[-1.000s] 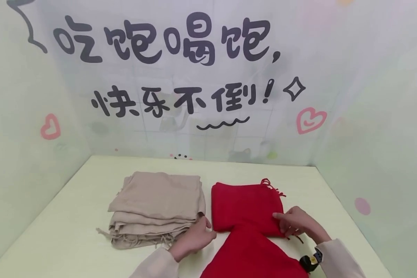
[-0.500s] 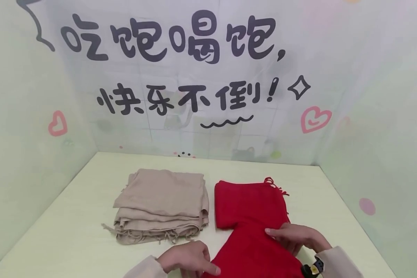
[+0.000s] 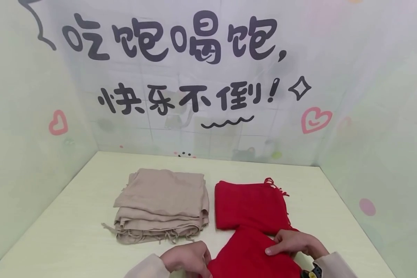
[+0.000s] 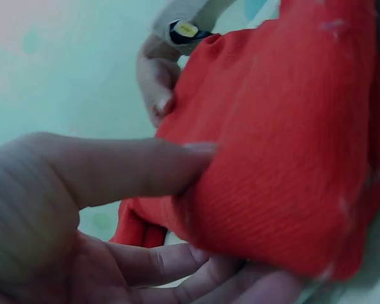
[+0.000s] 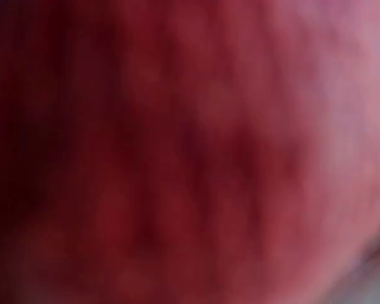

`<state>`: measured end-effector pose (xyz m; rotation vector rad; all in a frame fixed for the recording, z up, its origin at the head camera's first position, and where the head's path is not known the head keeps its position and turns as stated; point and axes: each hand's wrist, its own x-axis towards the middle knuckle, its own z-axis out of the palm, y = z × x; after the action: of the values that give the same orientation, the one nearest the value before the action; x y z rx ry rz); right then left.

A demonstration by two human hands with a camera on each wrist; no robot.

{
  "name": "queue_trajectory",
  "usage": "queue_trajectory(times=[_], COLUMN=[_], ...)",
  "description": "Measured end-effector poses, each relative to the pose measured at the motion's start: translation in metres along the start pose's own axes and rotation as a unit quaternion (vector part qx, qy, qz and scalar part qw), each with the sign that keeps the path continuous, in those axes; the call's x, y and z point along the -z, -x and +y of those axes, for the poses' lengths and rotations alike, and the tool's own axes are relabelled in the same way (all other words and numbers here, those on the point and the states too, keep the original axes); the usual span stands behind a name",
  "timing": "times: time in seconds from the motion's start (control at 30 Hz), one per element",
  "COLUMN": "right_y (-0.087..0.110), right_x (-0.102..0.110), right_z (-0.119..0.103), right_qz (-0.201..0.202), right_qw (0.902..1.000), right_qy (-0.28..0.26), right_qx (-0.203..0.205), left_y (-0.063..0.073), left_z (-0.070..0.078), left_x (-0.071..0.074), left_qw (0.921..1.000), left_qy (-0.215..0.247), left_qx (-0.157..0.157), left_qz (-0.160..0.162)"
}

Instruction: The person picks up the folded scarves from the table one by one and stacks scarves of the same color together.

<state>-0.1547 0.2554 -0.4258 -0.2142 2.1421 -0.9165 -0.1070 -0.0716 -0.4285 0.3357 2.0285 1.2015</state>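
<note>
A red fringed scarf [image 3: 250, 202] lies right of centre in the head view, its far part folded flat and its near part running toward me. My left hand [image 3: 187, 256] pinches the near part at its left edge. In the left wrist view the thumb [image 4: 171, 166] is on top of the red cloth [image 4: 278, 158] and the fingers curl beneath. On the opposite edge, my right hand [image 3: 295, 244] grips the cloth, thumb above and fingers hidden below. Blurred red fabric [image 5: 177, 152] fills the right wrist view.
A folded beige fringed scarf [image 3: 161, 193] lies in layers to the left of the red one. Both rest on a pale table [image 3: 73, 200]. A printed back wall [image 3: 208, 143] and side walls enclose the table.
My left hand has come back from beside the beige scarf to the red scarf's near left edge. My right hand has shifted from the folded part down onto the near part.
</note>
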Motion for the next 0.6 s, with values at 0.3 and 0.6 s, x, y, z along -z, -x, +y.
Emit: queue_trajectory(times=[0.3,0.6], right_y=[0.007,0.006], right_x=[0.001,-0.018], right_z=[0.003,0.018], right_qz=[0.006,-0.037], right_qw=[0.9988,0.9782], right_qy=[-0.042,-0.189], right_qx=[0.024,0.077], left_y=[-0.013,-0.021], left_z=[0.001,0.001], left_x=[0.016,0.018], left_qw=[0.9992,0.9904], left_qy=[0.013,-0.037], left_qx=[-0.039,-0.095], left_qz=[0.007,0.093])
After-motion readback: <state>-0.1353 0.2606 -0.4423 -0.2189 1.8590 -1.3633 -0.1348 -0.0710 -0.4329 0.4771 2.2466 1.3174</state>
